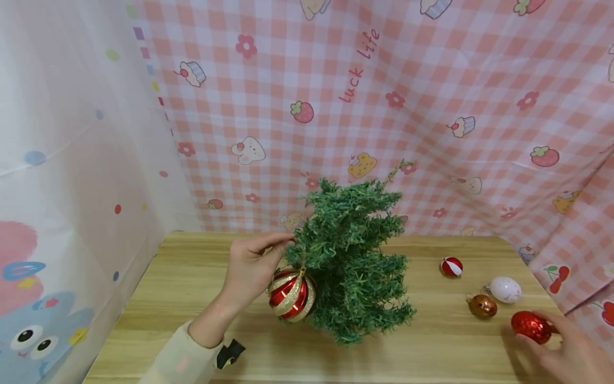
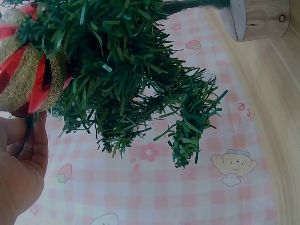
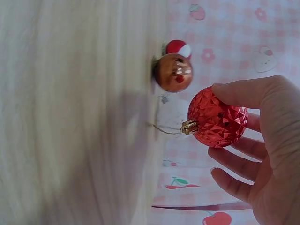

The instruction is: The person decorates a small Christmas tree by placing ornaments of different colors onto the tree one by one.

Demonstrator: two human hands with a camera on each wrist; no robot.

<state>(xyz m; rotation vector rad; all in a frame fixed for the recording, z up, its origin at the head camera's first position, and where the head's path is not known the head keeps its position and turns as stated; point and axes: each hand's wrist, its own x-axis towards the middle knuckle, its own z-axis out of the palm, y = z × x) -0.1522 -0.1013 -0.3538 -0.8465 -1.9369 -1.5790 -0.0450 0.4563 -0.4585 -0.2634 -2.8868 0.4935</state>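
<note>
A small green artificial Christmas tree (image 1: 352, 256) stands mid-table. On its left side hangs a large red-and-gold striped bauble (image 1: 292, 295). My left hand (image 1: 254, 264) is just above that bauble, thumb and fingers pinching the tip of a branch. In the left wrist view the pinched tip is mostly hidden behind the fingers. Over at the table's right edge, my right hand (image 1: 573, 346) grips a shiny red faceted bauble (image 3: 218, 117) between thumb and fingers. A gold cap with a thin string loop sticks out from this bauble, clear of the fingers.
Left of the right hand lie a copper bauble (image 1: 482, 306), a white speckled bauble (image 1: 505, 289) and a small red-and-white bauble (image 1: 451, 266). The tree has a wooden base (image 2: 262, 19). A checked curtain (image 1: 268, 176) hangs behind the wooden table (image 1: 182, 298).
</note>
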